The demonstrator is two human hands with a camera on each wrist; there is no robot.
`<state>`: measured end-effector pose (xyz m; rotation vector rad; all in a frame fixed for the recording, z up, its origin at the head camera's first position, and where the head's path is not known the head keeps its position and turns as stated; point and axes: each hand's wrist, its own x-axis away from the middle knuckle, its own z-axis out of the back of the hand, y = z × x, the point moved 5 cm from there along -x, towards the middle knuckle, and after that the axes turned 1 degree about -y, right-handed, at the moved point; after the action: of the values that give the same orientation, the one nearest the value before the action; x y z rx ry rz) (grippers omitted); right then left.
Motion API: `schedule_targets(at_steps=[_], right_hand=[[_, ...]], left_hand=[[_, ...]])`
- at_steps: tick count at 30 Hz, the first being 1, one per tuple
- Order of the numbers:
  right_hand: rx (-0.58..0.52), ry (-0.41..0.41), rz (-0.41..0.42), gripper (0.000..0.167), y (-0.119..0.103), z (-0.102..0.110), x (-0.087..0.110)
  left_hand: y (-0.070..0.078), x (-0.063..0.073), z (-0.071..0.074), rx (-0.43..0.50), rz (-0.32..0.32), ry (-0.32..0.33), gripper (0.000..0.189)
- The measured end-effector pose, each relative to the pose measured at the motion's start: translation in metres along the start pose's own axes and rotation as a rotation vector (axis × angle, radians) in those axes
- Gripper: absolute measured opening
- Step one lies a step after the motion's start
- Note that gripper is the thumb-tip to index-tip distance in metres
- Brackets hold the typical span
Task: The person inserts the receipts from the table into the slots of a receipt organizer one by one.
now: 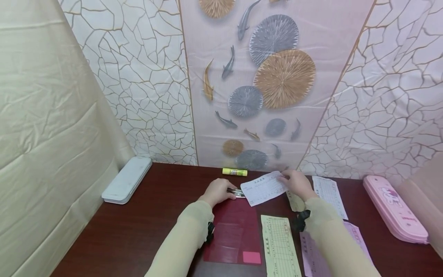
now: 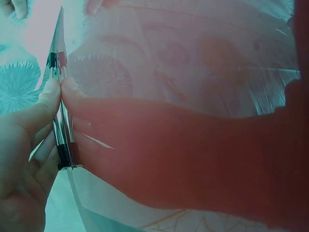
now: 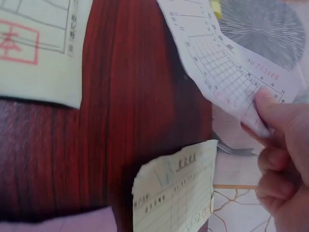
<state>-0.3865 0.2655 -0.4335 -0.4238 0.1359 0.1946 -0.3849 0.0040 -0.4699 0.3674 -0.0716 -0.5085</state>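
Observation:
Flat on the table lies a glossy, see-through red clipboard (image 1: pixel 232 234) with a pink label at its lower right corner. My left hand (image 1: pixel 219 191) pinches the silver metal clip (image 1: pixel 238 193) at its top edge; in the left wrist view the thumb presses on the clip (image 2: pixel 62 123), and the red surface mirrors the hand. My right hand (image 1: pixel 298 184) pinches a white printed receipt slip (image 1: pixel 263 189) by its right end, between thumb and fingers. The slip is raised and tilted, its left end beside the clip. Red numbers show on the slip (image 3: pixel 227 72) in the right wrist view.
A yellow receipt (image 1: pixel 281 242) lies right of the clipboard, with purple receipts (image 1: pixel 311 250), a small yellowish slip (image 1: pixel 295 202) and another white receipt (image 1: pixel 330 194) further right. Behind is a yellow glue stick (image 1: pixel 235 172). Pencil cases flank these: white (image 1: pixel 128 179) left, pink (image 1: pixel 396 207) right.

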Motion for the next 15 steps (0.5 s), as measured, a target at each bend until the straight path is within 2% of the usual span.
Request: schedule_targets(at_steps=[5, 11, 15], right_hand=[[-0.205, -0.021, -0.036, 0.025, 0.006, 0.006, 0.012], [-0.468, -0.090, -0.174, 0.034, 0.012, 0.006, 0.026], [-0.636, -0.144, -0.264, 0.032, 0.008, 0.001, 0.037]], left_hand=[[0.002, -0.001, 0.000, -0.064, -0.014, -0.016, 0.029], [0.003, -0.002, 0.001, -0.085, -0.043, -0.001, 0.027], [0.001, -0.002, -0.001, -0.068, -0.043, 0.015, 0.026]])
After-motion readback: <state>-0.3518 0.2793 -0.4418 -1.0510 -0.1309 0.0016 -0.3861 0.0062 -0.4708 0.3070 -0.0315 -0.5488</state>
